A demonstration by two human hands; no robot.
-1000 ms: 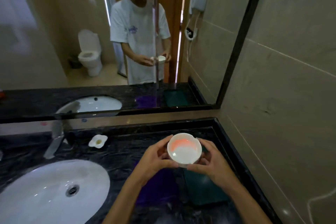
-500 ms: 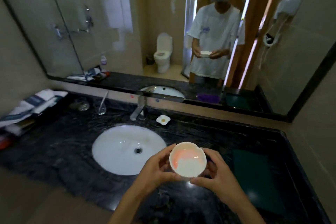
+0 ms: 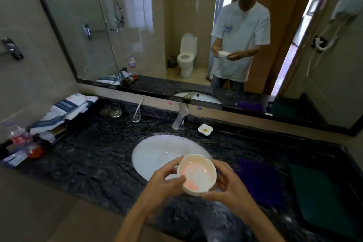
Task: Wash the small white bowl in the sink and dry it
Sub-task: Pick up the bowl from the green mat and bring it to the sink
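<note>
I hold the small white bowl (image 3: 197,174) with both hands over the near right edge of the white oval sink (image 3: 155,153). The bowl has a pinkish-orange smear inside and is tilted slightly toward me. My left hand (image 3: 165,181) grips its left rim, thumb on the rim and fingers underneath. On the right side my right hand (image 3: 227,184) cups the bowl, with fingers curled behind and below it. The chrome faucet (image 3: 180,117) stands behind the sink; no water is seen running.
On the black marble counter (image 3: 94,155) lie a purple cloth (image 3: 259,179) and a green cloth (image 3: 322,196) to the right. A small flower-shaped dish (image 3: 205,129) sits by the faucet. Two glasses (image 3: 125,113), folded towels (image 3: 64,110) and bottles (image 3: 18,135) stand at the left. A large mirror (image 3: 176,31) covers the back wall.
The bowl, still held in both hands, has moved left from above the cloths to the sink's near right edge. My view has swung left, showing more of the left counter.
</note>
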